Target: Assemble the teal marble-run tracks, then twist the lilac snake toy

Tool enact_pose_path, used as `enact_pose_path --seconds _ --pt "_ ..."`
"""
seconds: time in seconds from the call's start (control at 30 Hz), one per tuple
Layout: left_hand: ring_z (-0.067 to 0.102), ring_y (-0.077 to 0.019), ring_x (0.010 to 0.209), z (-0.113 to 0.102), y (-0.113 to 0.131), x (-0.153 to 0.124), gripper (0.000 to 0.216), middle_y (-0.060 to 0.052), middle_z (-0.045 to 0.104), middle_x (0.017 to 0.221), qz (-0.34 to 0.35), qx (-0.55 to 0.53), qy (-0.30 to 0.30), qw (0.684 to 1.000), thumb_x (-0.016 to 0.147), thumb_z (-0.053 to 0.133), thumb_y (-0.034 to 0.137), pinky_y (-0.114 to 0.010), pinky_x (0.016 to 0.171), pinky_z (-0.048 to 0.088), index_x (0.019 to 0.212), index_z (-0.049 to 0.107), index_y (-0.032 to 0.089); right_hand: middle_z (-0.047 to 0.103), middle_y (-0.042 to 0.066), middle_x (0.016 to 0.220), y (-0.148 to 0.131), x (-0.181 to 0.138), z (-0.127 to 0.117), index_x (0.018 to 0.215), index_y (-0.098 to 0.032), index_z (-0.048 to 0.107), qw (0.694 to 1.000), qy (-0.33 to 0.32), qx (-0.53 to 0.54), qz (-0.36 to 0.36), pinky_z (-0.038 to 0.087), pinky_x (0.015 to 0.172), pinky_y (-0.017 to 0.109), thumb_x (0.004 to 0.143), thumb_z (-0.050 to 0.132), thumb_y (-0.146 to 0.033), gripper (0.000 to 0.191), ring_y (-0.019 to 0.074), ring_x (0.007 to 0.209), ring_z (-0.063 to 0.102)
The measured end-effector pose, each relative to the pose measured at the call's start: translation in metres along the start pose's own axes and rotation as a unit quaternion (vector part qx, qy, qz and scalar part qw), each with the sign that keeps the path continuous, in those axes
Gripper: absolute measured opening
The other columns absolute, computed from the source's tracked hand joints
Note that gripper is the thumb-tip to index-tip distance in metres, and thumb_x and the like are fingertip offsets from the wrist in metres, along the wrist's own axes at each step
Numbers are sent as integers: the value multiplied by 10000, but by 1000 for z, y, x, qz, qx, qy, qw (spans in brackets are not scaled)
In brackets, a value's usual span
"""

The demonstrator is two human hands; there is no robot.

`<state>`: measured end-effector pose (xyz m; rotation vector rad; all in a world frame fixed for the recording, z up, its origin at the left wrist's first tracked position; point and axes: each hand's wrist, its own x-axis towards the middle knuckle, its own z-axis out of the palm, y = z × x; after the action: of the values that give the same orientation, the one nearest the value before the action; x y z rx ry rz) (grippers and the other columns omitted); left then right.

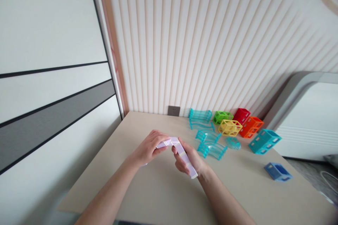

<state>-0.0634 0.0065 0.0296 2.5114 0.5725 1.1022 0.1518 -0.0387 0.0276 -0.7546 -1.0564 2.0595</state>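
Note:
A lilac and white snake puzzle [184, 155], made of wedge segments, is held above the table, bent at an angle near its middle. My left hand [151, 146] wraps over its left stretch, fingers on top and thumb beneath; a small end of it shows below that palm. Along the right stretch, my right hand [188, 158] is closed, with the thumb at the bend and the fingers curled under. The straight right stretch slants down toward me, its end sticking out past the palm. My left palm hides part of the puzzle.
On the table [155, 197], to the right, lie clear teal curved track pieces [211, 147], a green block frame [222, 116], a yellow one [229, 127], red [241, 115], orange [251, 126] and teal blocks [264, 141]. A blue block [278, 171] lies nearer the right edge. A wall socket [174, 110] is behind.

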Motion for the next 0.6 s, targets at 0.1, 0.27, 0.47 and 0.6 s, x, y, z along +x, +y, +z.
enact_pose_path --seconds 0.1,0.27,0.47,0.6 --pt "591 -258 1095 -4 -3 1 314 -115 682 1157 36 6 -5 999 980 490 393 -459 1046 398 1223 603 229 421 -93 346 -1 -2 -3 825 -193 547 999 -31 -6 11 187 307 205 893 402 -707 538 93 215 337" --pt "539 -260 1203 -6 -11 3 305 -100 638 1236 -1 40 93 995 965 532 322 -444 1060 389 1255 617 279 542 -52 500 8 2 11 927 -172 578 992 46 -44 -106 331 375 224 888 398 -740 596 103 324 467" --pt "605 -262 1016 6 -2 7 424 -128 648 1140 -134 -71 202 968 942 525 474 -347 865 483 1260 593 201 564 -6 669 20 8 16 986 -183 588 937 157 -198 -240 389 492 250 940 354 -679 550 126 507 514" --pt "589 -197 704 14 7 10 505 -63 645 771 -204 -184 159 948 924 454 618 -277 651 448 950 660 158 577 17 731 18 7 11 956 -204 625 856 181 -384 -296 399 633 277 990 382 -543 418 155 642 515"
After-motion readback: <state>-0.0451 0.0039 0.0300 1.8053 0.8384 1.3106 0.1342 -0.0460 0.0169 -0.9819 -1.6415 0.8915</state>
